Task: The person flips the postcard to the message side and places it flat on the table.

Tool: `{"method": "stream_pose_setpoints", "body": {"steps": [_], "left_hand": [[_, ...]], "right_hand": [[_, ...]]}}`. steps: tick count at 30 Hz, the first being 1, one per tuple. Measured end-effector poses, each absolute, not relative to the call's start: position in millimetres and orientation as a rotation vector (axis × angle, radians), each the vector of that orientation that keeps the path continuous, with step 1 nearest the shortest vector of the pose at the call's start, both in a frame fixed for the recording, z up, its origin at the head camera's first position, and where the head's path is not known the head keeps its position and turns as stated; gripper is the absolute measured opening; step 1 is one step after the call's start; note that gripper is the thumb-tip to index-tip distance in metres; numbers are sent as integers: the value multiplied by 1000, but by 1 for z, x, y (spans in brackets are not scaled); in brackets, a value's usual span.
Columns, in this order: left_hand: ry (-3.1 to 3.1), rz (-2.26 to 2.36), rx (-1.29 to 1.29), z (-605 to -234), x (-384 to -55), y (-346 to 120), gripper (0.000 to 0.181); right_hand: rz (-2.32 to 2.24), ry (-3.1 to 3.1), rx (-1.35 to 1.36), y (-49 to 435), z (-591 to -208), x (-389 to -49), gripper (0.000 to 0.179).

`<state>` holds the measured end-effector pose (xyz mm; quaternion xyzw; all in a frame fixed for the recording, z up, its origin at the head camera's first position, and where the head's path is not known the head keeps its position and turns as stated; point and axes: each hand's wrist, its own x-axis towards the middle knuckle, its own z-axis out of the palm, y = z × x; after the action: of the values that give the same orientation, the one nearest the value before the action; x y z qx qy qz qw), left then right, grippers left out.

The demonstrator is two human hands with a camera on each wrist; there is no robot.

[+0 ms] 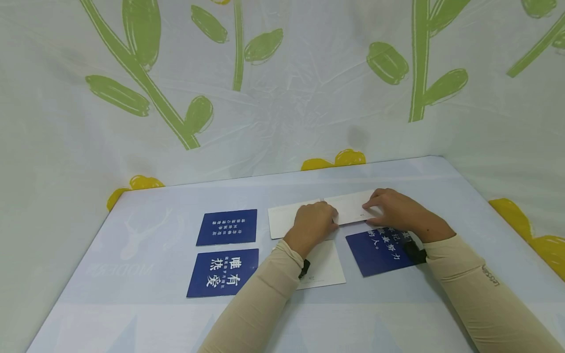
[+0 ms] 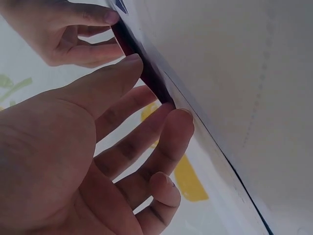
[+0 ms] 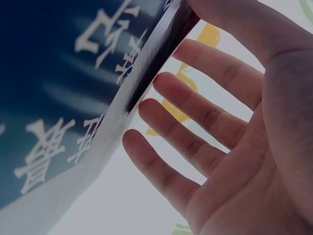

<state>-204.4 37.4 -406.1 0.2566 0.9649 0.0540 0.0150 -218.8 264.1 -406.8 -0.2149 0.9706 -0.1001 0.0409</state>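
The pale surface (image 1: 220, 193) offers wide open room left of the cards and a bare strip behind them up to its far edge; the right side has room too, though the right sleeve (image 1: 481, 289) crosses it, and the left sleeve (image 1: 256, 299) spans the near middle. Five cards lie down, apparently placed: far blue card (image 1: 227, 228), near blue card (image 1: 222, 272), far white card (image 1: 282, 220), near white card (image 1: 328, 267) and right blue card (image 1: 375, 257). The sixth, the held white card (image 1: 348, 208), seems unfinished at the far right, beside the far white card (fingers hide much of the join); release and perhaps squaring remain. The left hand (image 1: 313, 223) pinches its left end; the right hand (image 1: 399, 211) pinches its right, other fingers spread.
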Motion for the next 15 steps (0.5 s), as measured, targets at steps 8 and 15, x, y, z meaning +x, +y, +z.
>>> {"method": "stream_pose_setpoints", "body": {"steps": [8,15], "left_hand": [[3005,155,793,-408,-205,38,25],[2986,153,795,-410,-205,39,25]], "right_hand": [[-293,2965,-648,263,-405,-218,41],[-291,2961,-634,261,-403,-217,41]]}}
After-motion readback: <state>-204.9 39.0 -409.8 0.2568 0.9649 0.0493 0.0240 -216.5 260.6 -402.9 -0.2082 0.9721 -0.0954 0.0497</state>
